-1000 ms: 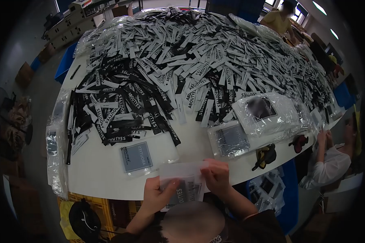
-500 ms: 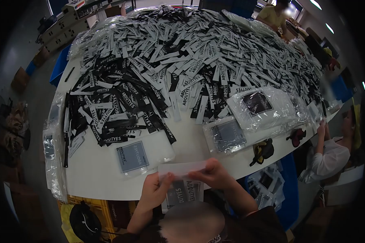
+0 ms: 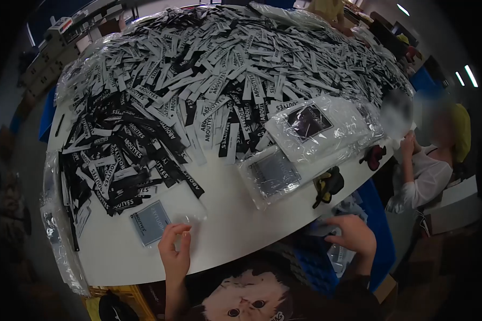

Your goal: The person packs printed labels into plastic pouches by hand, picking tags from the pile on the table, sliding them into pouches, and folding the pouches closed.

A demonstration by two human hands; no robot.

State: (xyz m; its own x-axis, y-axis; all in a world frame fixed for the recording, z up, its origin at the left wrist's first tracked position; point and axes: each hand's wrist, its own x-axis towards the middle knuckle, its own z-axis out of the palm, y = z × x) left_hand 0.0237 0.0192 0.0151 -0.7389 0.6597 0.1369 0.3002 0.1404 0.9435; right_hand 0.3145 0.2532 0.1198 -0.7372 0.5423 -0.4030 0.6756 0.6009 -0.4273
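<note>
My left hand point(image 3: 175, 249) is at the near edge of a flat clear plastic bag pack point(image 3: 151, 223) with a grey ABOUTYES panel. Its fingers are curled with a small gap to the thumb, and nothing shows between them. Over the blue bin point(image 3: 384, 235) at the table's front right is my right hand point(image 3: 354, 235), thumb and fingers apart. Blurred translucent bags point(image 3: 341, 258) lie in the bin below it. I cannot make out whether one still touches the fingertips.
A big heap of black and white ABOUTYES strips point(image 3: 209, 64) covers the table's point(image 3: 214, 214) far side. Plastic-wrapped packs point(image 3: 276, 174) lie at right, beside a dark and yellow object point(image 3: 328, 186). A co-worker point(image 3: 426, 171) sits at the right edge.
Both hands held a translucent bag with ABOUTYES lettering in front of me. They have separated: the left moved left to the pack, the right moved over the bin. The view has shifted.
</note>
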